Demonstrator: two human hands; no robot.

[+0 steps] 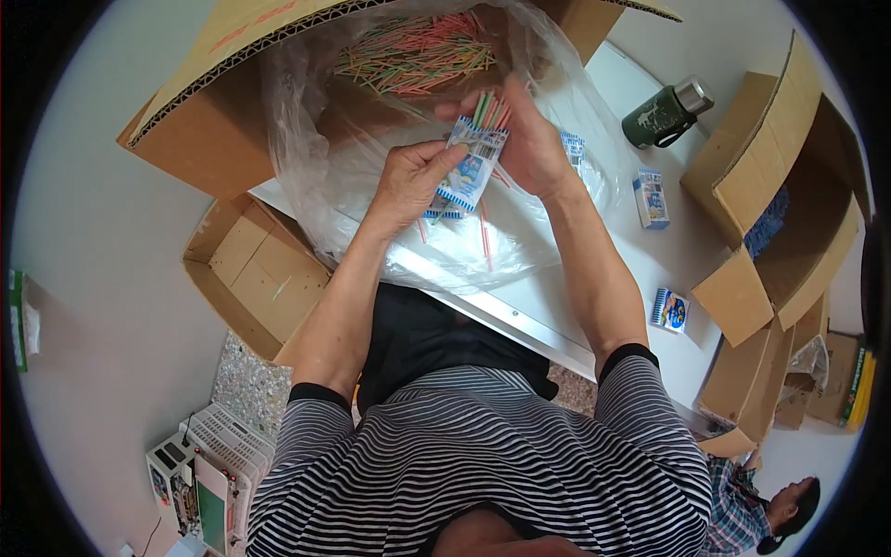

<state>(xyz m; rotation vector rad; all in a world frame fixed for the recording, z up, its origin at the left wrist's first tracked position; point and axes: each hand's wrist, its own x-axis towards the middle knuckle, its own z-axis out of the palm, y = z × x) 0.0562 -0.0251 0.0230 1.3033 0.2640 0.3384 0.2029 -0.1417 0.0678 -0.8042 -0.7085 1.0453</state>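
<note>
My left hand [408,181] pinches a small blue-and-white packet [471,172] between thumb and fingers, its top end tilted up and away from me. A bundle of thin red and green sticks [489,111] stands out of the packet's open top. Around that bundle curls my right hand [534,139], its thumb beside the sticks and its other fingers partly hidden behind them. Under the packet lies another blue-edged packet [444,213], mostly covered. A few loose sticks [484,232] lie on the clear plastic sheet [529,255] below my hands.
A large carton [200,139] lined with the plastic holds a heap of coloured sticks [418,56]. More packets [652,200] and a green flask [664,116] stand on the white table [603,251]. Open cartons [742,167] line the right; a smaller box [251,269] sits left. Another person [756,506] is at lower right.
</note>
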